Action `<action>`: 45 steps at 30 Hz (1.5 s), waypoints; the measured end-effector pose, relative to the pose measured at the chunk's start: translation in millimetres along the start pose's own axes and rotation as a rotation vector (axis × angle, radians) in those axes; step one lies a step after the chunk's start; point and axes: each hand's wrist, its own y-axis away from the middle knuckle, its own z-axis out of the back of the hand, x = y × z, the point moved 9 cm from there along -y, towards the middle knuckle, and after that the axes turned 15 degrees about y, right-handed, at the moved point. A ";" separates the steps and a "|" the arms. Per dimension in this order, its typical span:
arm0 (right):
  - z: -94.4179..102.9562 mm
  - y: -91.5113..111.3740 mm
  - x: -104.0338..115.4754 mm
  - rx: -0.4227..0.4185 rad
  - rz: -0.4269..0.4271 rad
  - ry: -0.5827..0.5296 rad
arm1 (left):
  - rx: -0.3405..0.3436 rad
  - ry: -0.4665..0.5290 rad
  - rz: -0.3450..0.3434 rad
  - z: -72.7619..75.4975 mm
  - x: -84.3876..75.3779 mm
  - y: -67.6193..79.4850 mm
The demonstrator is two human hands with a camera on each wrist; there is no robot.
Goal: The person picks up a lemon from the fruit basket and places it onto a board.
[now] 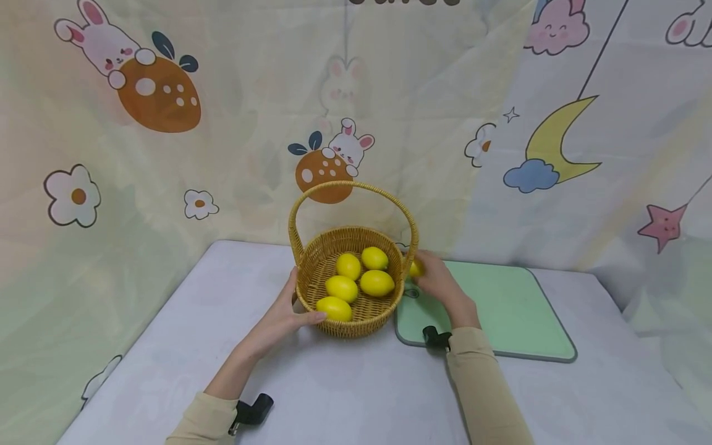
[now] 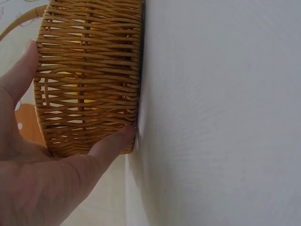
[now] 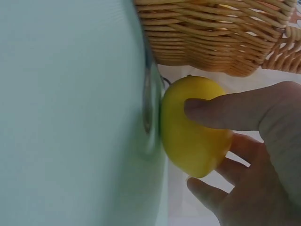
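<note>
A wicker basket (image 1: 356, 327) with a tall arched handle stands on the table, and several yellow lemons (image 1: 342, 288) lie inside it. My left hand (image 1: 283, 312) holds the basket's left side, thumb at the front and fingers further back along the wall. Just right of the basket, my right hand (image 1: 439, 281) grips another lemon (image 3: 193, 136) between thumb and fingers. In the right wrist view this lemon is low over the green cutting board (image 1: 500, 309), close by its surface; whether it touches is unclear. From the head, the basket's handle and the hand partly hide it.
The board lies flat to the right of the basket, with a small dark oval (image 1: 411, 293) near its left edge. A white cloth (image 1: 356, 389) covers the table. Behind it hangs a printed curtain (image 1: 411, 123) with rabbits, flowers and a moon.
</note>
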 end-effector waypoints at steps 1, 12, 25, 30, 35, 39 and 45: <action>0.5 0.8 0.1 0.006 -0.005 -0.005 | 0.001 -0.003 -0.001 -0.3 0.2 -0.2; 13.6 8.9 -3.1 0.048 -0.043 -0.001 | 0.009 -0.016 0.016 -2.7 2.4 0.3; 57.0 23.8 2.5 0.032 -0.069 0.003 | 0.010 -0.021 0.035 -4.8 5.3 0.0; 79.9 31.8 10.9 -0.008 -0.070 -0.004 | 0.008 -0.026 0.049 -4.2 4.5 0.9; 98.2 39.2 25.1 -0.061 -0.035 -0.018 | 0.004 -0.022 0.051 -3.2 2.6 1.9; 112.1 45.0 38.8 -0.103 -0.012 -0.019 | 0.007 -0.021 0.041 -3.5 0.5 0.7; 134.5 53.6 69.6 -0.185 0.054 -0.020 | 0.002 -0.019 0.054 -1.9 1.0 0.2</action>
